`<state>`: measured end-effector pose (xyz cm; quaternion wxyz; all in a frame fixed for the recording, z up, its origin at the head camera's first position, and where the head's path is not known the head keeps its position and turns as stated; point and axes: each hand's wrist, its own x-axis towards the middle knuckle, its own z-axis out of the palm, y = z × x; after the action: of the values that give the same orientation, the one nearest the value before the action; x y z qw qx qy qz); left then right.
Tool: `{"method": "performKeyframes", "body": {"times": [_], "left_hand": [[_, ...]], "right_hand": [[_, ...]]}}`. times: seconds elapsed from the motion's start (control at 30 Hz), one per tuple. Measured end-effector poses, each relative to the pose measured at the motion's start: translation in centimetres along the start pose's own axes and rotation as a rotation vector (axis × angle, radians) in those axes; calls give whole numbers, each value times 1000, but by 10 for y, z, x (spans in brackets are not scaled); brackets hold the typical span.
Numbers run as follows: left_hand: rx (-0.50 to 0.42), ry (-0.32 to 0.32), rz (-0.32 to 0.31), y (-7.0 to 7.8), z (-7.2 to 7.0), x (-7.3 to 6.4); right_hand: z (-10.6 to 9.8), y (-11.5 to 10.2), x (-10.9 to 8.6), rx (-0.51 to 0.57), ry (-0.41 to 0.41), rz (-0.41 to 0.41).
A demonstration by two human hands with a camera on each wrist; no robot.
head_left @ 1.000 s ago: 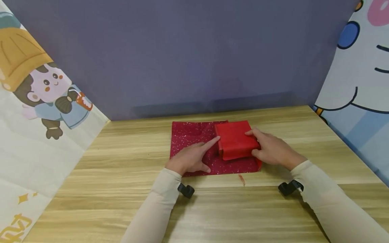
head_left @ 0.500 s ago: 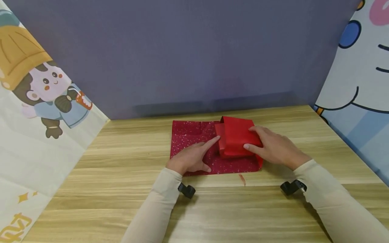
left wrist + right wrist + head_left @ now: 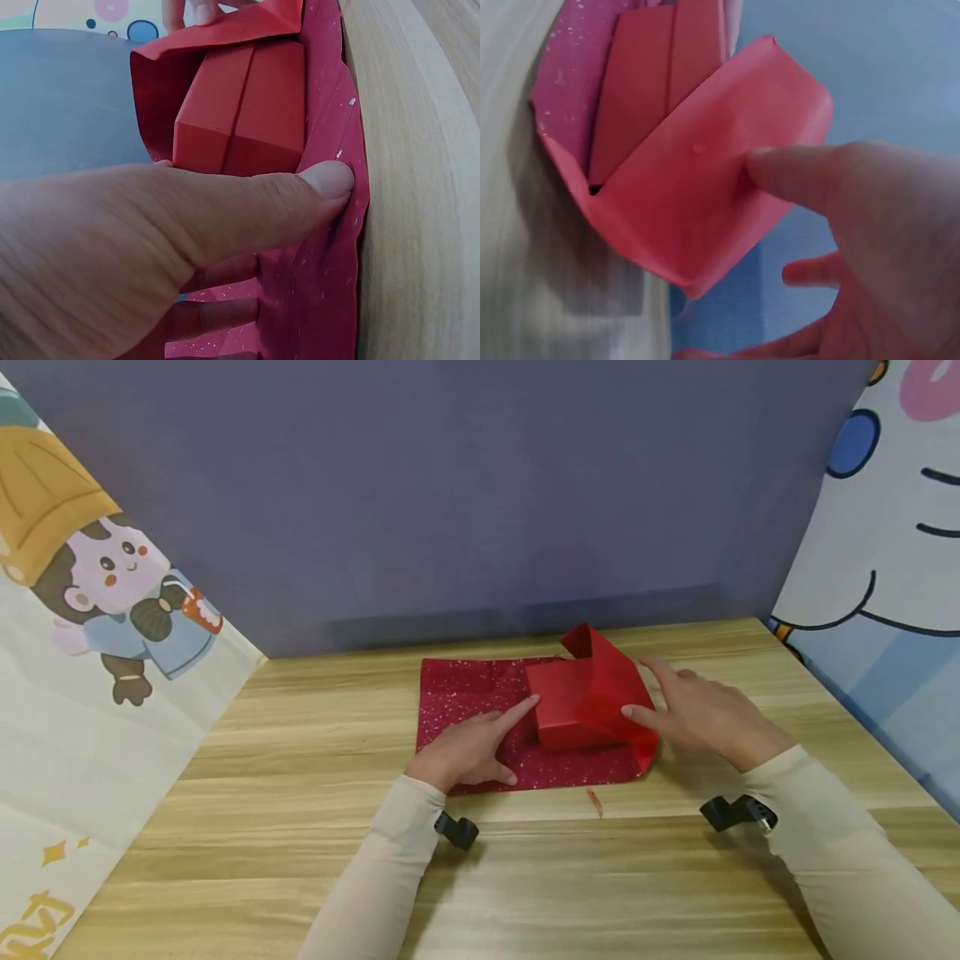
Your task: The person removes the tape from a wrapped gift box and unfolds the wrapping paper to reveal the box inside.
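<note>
A small red box (image 3: 561, 693) sits on a sheet of dark red, white-speckled wrapping paper (image 3: 465, 689). The paper's plain red right end (image 3: 617, 683) is folded up and leans over the box's right part. My left hand (image 3: 468, 752) lies flat on the left of the sheet, index fingertip at the box's left edge; its thumb (image 3: 328, 180) presses near the paper's front edge. My right hand (image 3: 701, 710) is at the raised flap (image 3: 712, 157), thumb touching its face, the other fingers spread apart behind. The box's right end is hidden under the flap.
The wooden table (image 3: 300, 827) carries a small reddish mark (image 3: 595, 802) in front of the paper. A grey-purple panel (image 3: 450, 502) stands at the back edge. Cartoon-printed sheets (image 3: 45, 718) flank both sides. Each wrist wears a black camera (image 3: 456, 830).
The red flap, which lay over the box's top a second ago, has lifted and swung right, baring the box's left part. My right hand moved right with it; my left hand stayed.
</note>
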<state>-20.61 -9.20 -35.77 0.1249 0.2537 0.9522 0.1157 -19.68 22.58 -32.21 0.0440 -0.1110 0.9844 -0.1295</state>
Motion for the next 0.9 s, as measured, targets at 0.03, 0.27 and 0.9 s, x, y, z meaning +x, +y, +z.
{"method": "performKeyframes", "body": {"times": [0.03, 0.27, 0.9], "left_hand": [[-1, 1, -2, 0, 0, 0], [-12, 4, 2, -1, 1, -1], [-8, 3, 14, 1, 0, 0]], "right_hand": [[-2, 0, 0, 2, -3, 3], [-5, -1, -4, 31, 99, -109], [-18, 12, -6, -24, 119, -15]]}}
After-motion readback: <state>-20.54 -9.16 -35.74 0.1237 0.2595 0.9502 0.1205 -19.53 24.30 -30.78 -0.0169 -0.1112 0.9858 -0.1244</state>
